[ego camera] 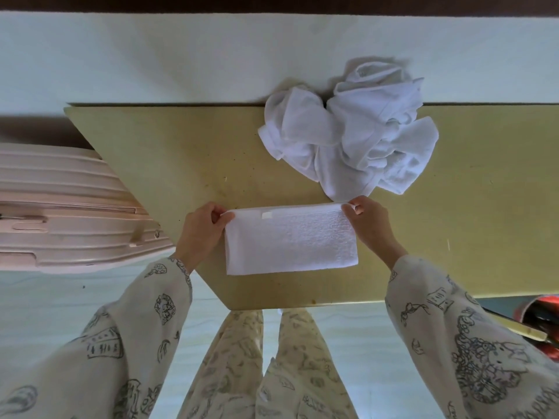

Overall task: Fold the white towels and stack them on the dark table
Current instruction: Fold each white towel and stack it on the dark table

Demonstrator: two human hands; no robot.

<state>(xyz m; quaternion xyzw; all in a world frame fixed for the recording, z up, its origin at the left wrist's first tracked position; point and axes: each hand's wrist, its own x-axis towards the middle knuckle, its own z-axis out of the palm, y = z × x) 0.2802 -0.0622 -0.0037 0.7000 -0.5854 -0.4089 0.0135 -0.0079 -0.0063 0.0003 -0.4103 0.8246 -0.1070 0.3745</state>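
- While both hands are busy at the near edge, the biggest thing here is the table (169, 152): a flat, matte, yellowish-tan top with small dark specks and an angled left corner, pushed against a pale wall.
- Left of it sits a pink suitcase (60, 207), hard shell with ribbed grooves, lying on its side.
- Up at the far side there's a towel pile (348, 137), white terry, all crumpled and lumpy, partly hanging over the table's back edge.
- Just in front of that pile is the folded towel (290, 240), a neat white rectangle with a nubbly texture and a little tag on its far hem, lying flat between the two hands.
- Left hand (201, 234) pinches the far-left corner, fingers curled around the hem.
- Right hand (370, 225) pinches the far-right corner the same way.
- Sleeves are cream fabric with doodle-style prints.
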